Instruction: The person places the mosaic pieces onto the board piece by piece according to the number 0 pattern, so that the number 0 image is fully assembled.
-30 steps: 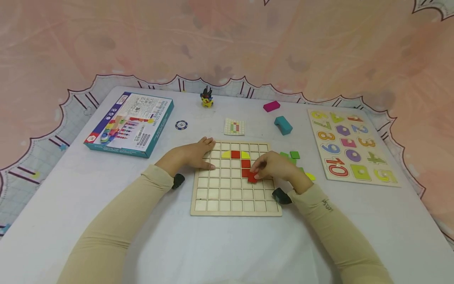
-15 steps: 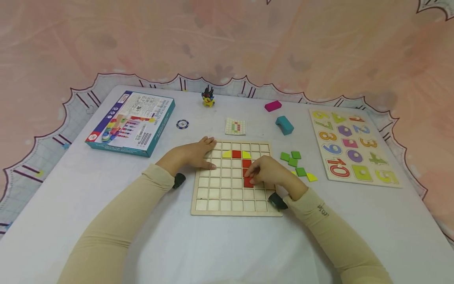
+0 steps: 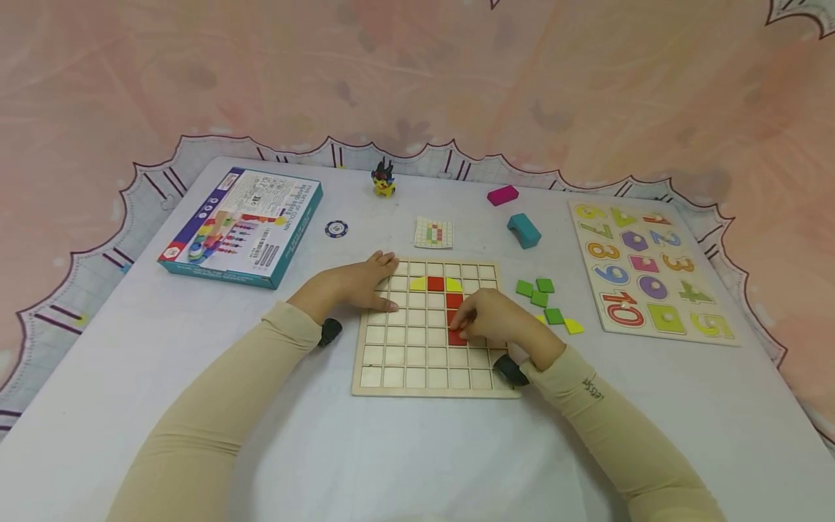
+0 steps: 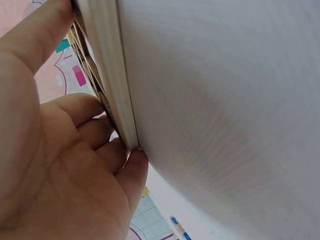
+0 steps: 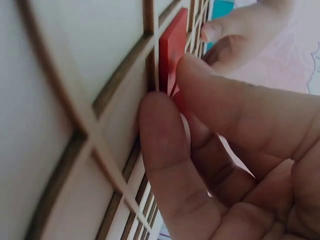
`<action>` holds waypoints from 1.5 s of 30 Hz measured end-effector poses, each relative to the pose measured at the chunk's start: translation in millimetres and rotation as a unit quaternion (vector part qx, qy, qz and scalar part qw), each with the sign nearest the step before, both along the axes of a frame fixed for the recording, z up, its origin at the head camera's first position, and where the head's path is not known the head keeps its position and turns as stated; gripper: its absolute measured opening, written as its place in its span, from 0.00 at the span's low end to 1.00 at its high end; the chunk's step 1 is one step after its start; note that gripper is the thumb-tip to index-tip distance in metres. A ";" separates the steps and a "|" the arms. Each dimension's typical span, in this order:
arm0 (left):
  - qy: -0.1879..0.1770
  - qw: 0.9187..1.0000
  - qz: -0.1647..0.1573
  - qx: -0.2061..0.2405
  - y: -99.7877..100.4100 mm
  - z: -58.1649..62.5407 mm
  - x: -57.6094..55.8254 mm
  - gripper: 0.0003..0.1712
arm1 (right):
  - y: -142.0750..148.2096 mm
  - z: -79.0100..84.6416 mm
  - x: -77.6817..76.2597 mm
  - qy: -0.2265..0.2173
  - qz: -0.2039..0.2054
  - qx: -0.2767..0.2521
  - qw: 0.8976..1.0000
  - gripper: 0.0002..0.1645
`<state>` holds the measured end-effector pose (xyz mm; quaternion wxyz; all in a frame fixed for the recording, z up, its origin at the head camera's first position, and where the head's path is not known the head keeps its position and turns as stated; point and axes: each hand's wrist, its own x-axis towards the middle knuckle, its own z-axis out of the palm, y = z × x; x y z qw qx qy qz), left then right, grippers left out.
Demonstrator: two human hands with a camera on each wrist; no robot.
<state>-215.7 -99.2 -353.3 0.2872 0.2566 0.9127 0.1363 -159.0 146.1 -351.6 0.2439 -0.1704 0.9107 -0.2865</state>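
We see a peach-pink, faintly patterned cloth (image 3: 417, 72) spread behind a white-covered table (image 3: 404, 457), its pale scalloped border (image 3: 430, 165) outlined in dark purple, all under soft, even light.

Open passage noted over the cloth (image 3: 404, 457) at lower centre, between the sleeves (image 3: 189, 420). Board (image 3: 394, 355) obstructed by left hand (image 3: 359, 283) at its left edge, right hand (image 3: 499, 319) at its right. Green tiles (image 3: 524, 288) impede centre right; box (image 3: 241, 232) blocks upper left.
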 end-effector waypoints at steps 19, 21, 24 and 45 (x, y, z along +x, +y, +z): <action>-0.010 1.000 0.010 0.000 -0.2 -1.3 -0.9 0.53 | 69.4 20.2 -2.1 0.023 -0.069 -0.011 0.997 0.10; -0.011 1.000 0.009 0.003 -0.1 -1.5 -1.3 0.53 | 81.0 18.5 -1.3 0.032 -0.072 -0.006 0.997 0.10; -0.012 1.000 0.006 0.004 0.0 -2.2 -1.9 0.53 | 99.7 15.2 -0.1 0.035 -0.085 0.003 0.996 0.11; -0.009 1.000 0.004 -0.001 0.3 0.0 -0.3 0.53 | 162.1 -5.5 8.4 0.007 -0.145 0.041 0.989 0.20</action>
